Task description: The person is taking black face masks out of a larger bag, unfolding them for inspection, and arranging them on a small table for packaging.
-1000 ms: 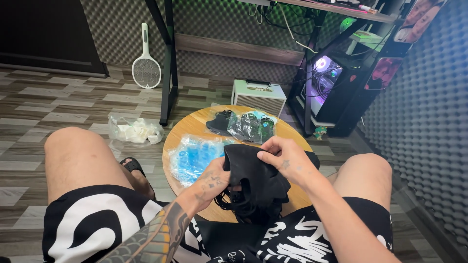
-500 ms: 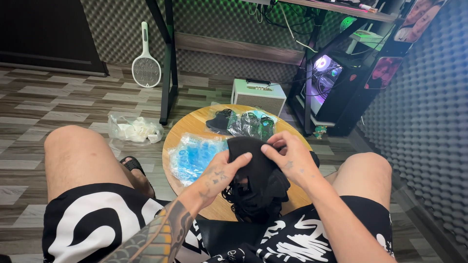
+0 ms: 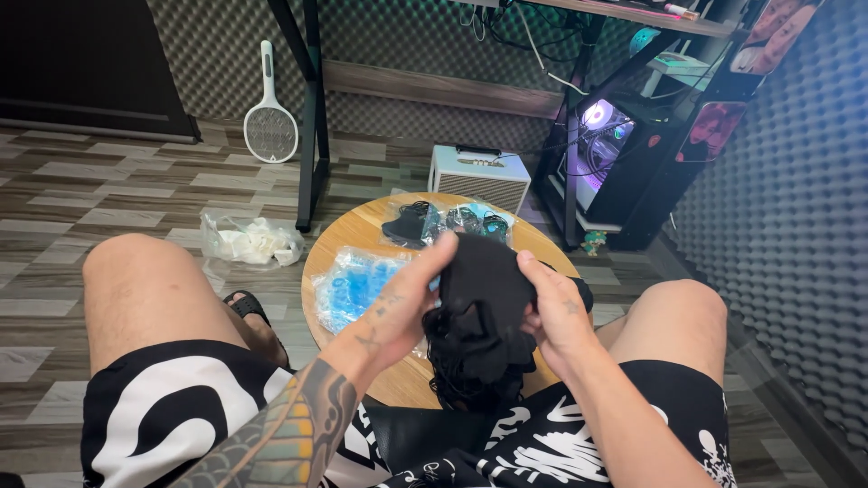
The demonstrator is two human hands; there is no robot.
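- lower centre-left: left hand (image 3: 398, 312) pinches the near edge of the bundle of black masks (image 3: 479, 316), fingers curled together.
- centre: bundle held above the round wooden table (image 3: 362, 237); blue pack (image 3: 357, 285) lies to its left.
- centre-right: right hand (image 3: 556, 312) grips the far side, thumb pressed in.
- step, as judged: sorting the stack; next calls for peeling one piece free.
- versus a second ago: bundle raised higher, hands closer together.
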